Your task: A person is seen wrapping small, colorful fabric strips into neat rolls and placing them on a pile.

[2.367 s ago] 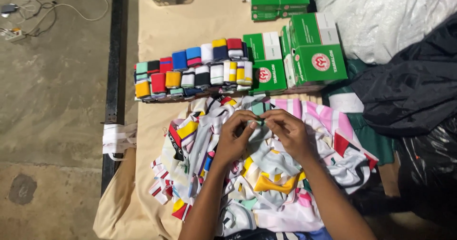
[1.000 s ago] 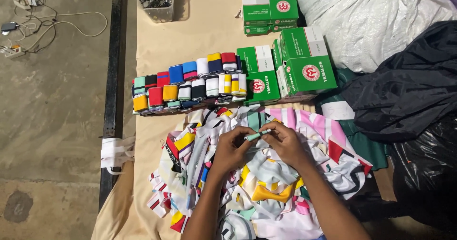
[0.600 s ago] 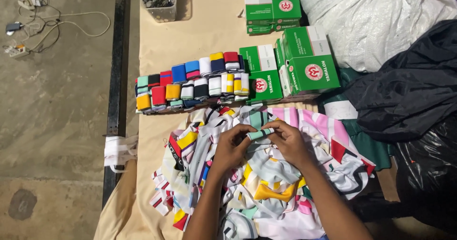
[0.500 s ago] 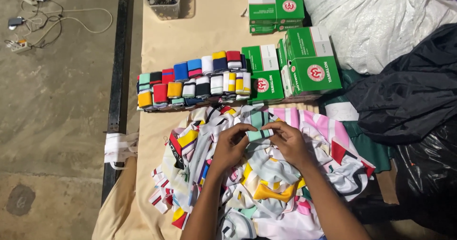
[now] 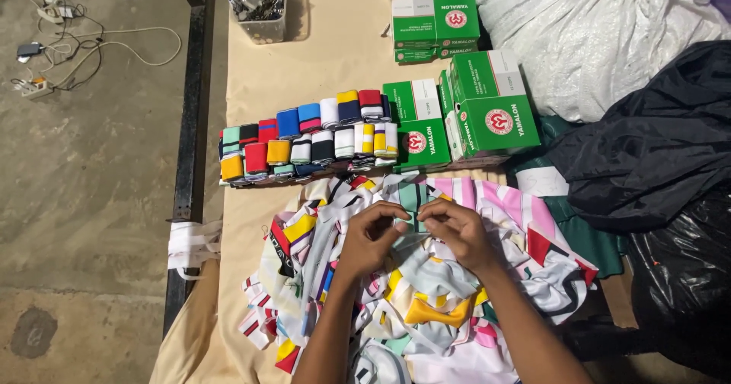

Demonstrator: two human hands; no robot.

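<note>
Since a moment ago your hands have barely shifted, both pinched together on the small teal-green folded fabric piece (image 5: 412,201). Your left hand (image 5: 371,235) and right hand (image 5: 455,230) meet fingertip to fingertip over the heap of glossy multicoloured garments (image 5: 426,300), forearms angling up from below. Behind sit rolled colourful bands (image 5: 308,137) and green cardboard boxes (image 5: 495,110). Your fingers hide the piece's lower edge.

Green boxes (image 5: 487,114), black bags (image 5: 655,148).
</note>
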